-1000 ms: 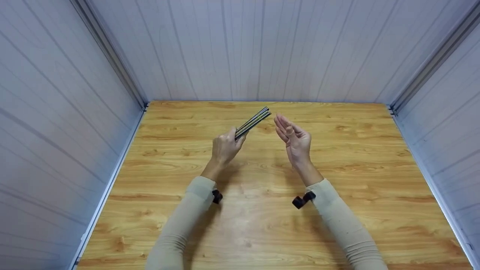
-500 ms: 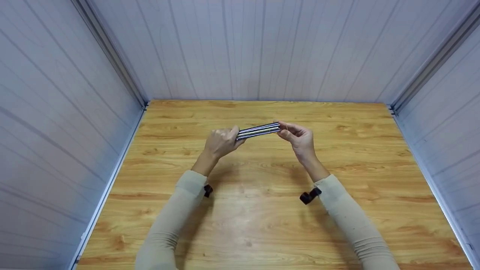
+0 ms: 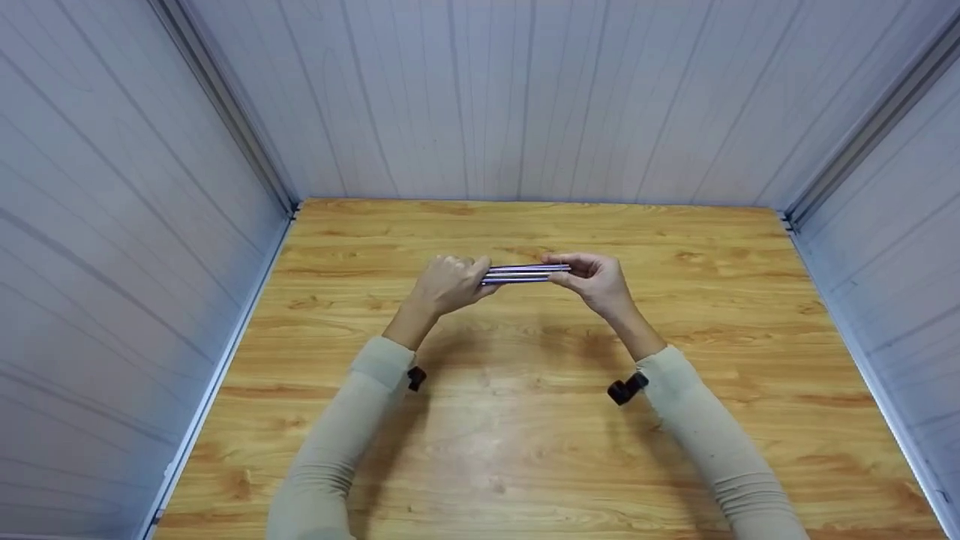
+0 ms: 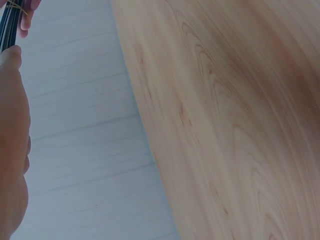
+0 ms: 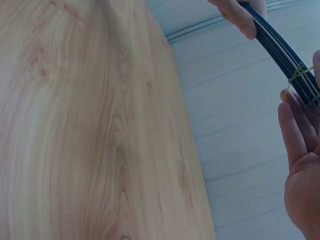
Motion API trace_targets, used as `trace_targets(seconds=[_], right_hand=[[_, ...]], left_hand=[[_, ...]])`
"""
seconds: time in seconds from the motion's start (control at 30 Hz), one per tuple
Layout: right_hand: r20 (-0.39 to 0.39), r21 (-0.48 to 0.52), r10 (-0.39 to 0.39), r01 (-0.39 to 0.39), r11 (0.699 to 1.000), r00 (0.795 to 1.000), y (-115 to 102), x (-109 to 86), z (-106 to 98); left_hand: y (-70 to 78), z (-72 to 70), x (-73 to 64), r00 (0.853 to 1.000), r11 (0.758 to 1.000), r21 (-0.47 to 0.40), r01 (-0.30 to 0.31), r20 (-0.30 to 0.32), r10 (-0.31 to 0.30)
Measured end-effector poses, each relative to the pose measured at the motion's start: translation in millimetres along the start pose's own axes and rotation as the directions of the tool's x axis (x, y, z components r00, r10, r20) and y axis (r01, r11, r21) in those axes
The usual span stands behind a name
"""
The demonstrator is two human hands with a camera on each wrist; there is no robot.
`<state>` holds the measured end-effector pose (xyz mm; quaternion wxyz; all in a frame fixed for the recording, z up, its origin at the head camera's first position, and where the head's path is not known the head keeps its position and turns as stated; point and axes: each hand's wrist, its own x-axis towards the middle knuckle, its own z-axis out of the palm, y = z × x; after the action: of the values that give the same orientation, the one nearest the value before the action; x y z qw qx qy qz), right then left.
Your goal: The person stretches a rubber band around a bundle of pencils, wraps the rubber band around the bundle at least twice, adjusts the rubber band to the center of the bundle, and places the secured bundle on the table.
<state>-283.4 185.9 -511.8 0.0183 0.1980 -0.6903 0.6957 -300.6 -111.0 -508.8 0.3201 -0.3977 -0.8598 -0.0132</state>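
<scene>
From my remote station, the change I noted was on the right: a second earlier the right grip (image 3: 598, 283) had stood apart from the bundle of slim striped rods (image 3: 525, 274), fingers held out, and now it had closed on the bundle's near-right end, thumb on one side and fingers on the other. The left grip (image 3: 452, 285) kept its curled hold on the opposite end throughout. The bundle had swung too, from a steep slant to lying almost level between the two, raised over the tabletop (image 3: 495, 420) and touching nothing but the person's fingers. My right wrist view showed a thin yellow band (image 5: 298, 73) wrapped round the rods close to the right-hand end, with a fine strand seeming to run to a fingertip; I could not tell whether that finger had hooked it or merely met it. To my mind, the new contact mattered because the bundle was now steadied from both ends and the banded part sat within the right fingers' reach, so I judged the handling had moved to the band.
</scene>
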Motion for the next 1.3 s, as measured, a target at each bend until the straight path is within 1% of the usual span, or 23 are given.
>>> trace_targets(seconds=[0.13,0.23,0.33,0.47,0.57,0.67,0.77,0.9,1.0,1.1,1.2,1.27,1.3], right_hand=[[0.043,-0.070,-0.004,0.007,0.998,0.999,-0.8,0.8,-1.2],[0.063,-0.079,0.005,0.000,0.997,0.998,-1.6,0.6,-2.5],[0.064,-0.081,0.023,-0.018,0.997,0.998,-2.6,-0.2,-3.7],[0.041,-0.101,0.027,-0.023,0.995,0.999,-3.0,-0.9,-4.0],[0.030,-0.097,-0.007,0.010,0.995,1.000,-1.3,-1.2,-3.8],[0.043,-0.066,-0.068,0.070,0.995,0.997,1.0,-2.0,-3.8],[0.058,-0.056,-0.118,0.121,0.991,0.991,2.5,-2.9,-4.3],[0.072,-0.064,-0.136,0.141,0.988,0.988,2.6,-3.7,-4.9],[0.078,-0.055,-0.129,0.133,0.990,0.989,2.6,-4.4,-5.8],[0.086,-0.038,-0.122,0.126,0.991,0.989,2.4,-5.7,-7.4],[0.106,-0.014,-0.120,0.123,0.992,0.987,2.2,-7.0,-9.7],[0.119,-0.005,-0.123,0.124,0.992,0.985,1.9,-7.6,-11.4],[0.121,0.000,-0.121,0.122,0.992,0.985,1.8,-7.9,-12.2]], left_hand=[[1.9,-1.4,2.7,1.000,1.000,0.011,-0.003,0.028,0.003],[3.0,-2.2,3.1,0.999,1.000,0.022,-0.001,0.042,0.000],[4.0,-2.4,3.2,0.999,1.000,0.023,0.003,0.053,-0.004],[5.4,-3.0,3.8,0.999,1.000,0.026,0.008,0.044,-0.009],[6.4,-3.2,4.3,0.999,0.999,0.033,0.004,0.037,-0.006],[7.4,-3.8,4.9,0.999,1.000,0.028,0.006,0.047,-0.007],[8.4,-4.4,5.1,0.998,1.000,0.014,0.012,0.062,-0.013],[9.2,-4.8,4.3,0.999,1.000,-0.006,0.015,0.049,-0.014],[9.8,-5.7,3.6,0.999,0.998,-0.056,0.028,0.023,-0.027],[10.6,-7.0,3.2,0.998,0.985,-0.163,0.059,0.015,-0.057],[11.2,-8.9,2.8,0.995,0.953,-0.285,0.103,0.028,-0.099],[11.6,-10.1,2.9,0.992,0.925,-0.361,0.123,0.031,-0.120],[11.9,-10.7,3.0,0.991,0.907,-0.401,0.132,0.029,-0.132]])
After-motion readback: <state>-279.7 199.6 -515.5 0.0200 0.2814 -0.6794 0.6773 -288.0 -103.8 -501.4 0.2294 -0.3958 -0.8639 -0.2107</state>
